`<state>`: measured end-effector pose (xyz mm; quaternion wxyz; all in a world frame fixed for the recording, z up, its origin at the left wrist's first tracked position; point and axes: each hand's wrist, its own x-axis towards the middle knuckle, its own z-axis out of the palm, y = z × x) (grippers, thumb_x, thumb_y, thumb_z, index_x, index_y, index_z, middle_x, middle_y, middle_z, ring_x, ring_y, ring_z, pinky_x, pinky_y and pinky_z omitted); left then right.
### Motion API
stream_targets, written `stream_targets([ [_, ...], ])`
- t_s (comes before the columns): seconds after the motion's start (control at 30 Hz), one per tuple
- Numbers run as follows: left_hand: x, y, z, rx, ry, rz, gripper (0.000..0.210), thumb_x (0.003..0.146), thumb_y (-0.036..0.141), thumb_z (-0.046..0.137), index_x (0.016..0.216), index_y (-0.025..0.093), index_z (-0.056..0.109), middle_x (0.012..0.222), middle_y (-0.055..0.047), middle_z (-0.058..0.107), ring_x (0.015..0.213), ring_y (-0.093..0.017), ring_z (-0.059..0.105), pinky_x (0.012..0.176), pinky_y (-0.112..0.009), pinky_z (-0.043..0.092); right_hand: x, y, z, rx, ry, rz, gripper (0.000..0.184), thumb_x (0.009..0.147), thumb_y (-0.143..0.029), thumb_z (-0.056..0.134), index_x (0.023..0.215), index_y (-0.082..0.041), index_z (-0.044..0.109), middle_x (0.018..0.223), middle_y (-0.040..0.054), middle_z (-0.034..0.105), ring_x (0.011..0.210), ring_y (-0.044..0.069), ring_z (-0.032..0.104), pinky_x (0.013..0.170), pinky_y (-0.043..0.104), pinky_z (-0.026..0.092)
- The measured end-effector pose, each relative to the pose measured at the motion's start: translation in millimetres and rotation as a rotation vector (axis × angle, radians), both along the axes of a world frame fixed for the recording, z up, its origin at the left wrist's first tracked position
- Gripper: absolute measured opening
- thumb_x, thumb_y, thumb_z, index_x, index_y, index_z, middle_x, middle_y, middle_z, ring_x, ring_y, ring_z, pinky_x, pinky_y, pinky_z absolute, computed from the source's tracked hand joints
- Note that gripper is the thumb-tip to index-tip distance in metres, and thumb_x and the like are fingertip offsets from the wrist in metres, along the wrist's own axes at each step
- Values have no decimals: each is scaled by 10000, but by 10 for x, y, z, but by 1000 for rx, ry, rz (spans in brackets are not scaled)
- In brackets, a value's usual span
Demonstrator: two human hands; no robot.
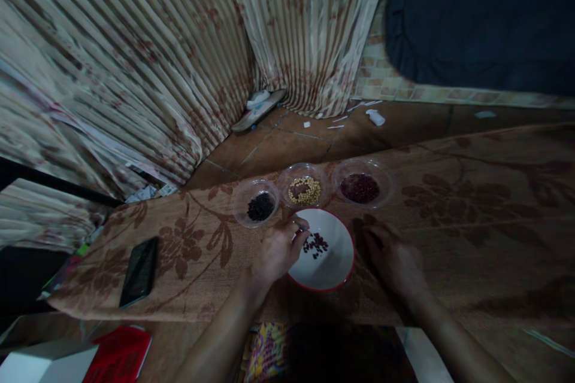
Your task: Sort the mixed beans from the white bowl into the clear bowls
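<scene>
A white bowl with a red rim (339, 269) stands on the cloth in front of me, with a small scatter of dark red beans (315, 244) inside it. My left hand (277, 251) is at the bowl's left rim, thumb and forefinger pinched together over the inside; something thin and greyish seems to be between them, too dim to name. To the right of the bowl, my right hand (395, 260) rests on the cloth, loosely curled, with a gap between thumb and fingers and nothing visible in it. Behind the bowl are clear tubs of black beans (260, 207), yellow soybeans (305, 191) and red beans (359, 188).
A brown flowered cloth (193, 287) covers the long narrow table. A black phone (139, 272) lies on its left part. Beyond the far edge, a skateboard (258, 111) and white scraps lie on the tiled floor below striped curtains (296, 24). A red packet (119, 354) is at lower left.
</scene>
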<state>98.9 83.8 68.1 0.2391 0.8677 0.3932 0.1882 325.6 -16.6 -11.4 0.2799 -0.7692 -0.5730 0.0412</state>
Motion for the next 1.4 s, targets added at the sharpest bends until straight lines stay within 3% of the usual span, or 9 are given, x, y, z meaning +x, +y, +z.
stream_targets([
  [0.63,7,3,38,3,0,-29,103,913,177,564,910,213,661,926,-10,732,869,-157,687,852,-265,517,2,1,-7,-22,12,-10,230,960,-324,464,1008,-241,673,1119,22,694,857,178,696,686,269,508],
  [0.87,0,-32,-28,-72,-89,85,122,900,205,569,887,224,689,874,-9,734,828,-157,693,815,-261,525,18,3,-28,-25,3,12,240,965,-312,446,1017,-238,669,1101,33,693,837,175,694,697,274,518],
  [1.03,14,25,28,-158,-301,179,121,887,269,584,859,197,678,860,-24,735,807,-158,693,753,-255,540,2,14,-8,2,-1,19,257,972,-308,427,999,-241,674,1102,45,692,824,168,703,692,267,527],
  [1.13,184,183,162,-176,-421,203,133,880,292,598,901,185,674,872,-33,736,798,-156,691,705,-243,540,-15,24,-1,22,17,28,257,976,-298,420,972,-244,671,1078,42,694,829,161,706,699,256,528],
  [1.23,535,411,277,-101,-467,150,103,876,264,602,899,190,670,906,-36,738,841,-152,689,759,-249,535,-23,31,-5,16,26,32,255,975,-278,413,976,-250,666,1057,41,697,781,154,707,657,249,522],
  [1.4,1131,684,269,-8,-296,30,75,865,187,596,844,188,667,822,-23,731,783,-146,685,741,-245,515,-25,28,10,18,50,44,237,961,-237,423,985,-250,659,1047,34,698,766,149,707,632,238,505],
])
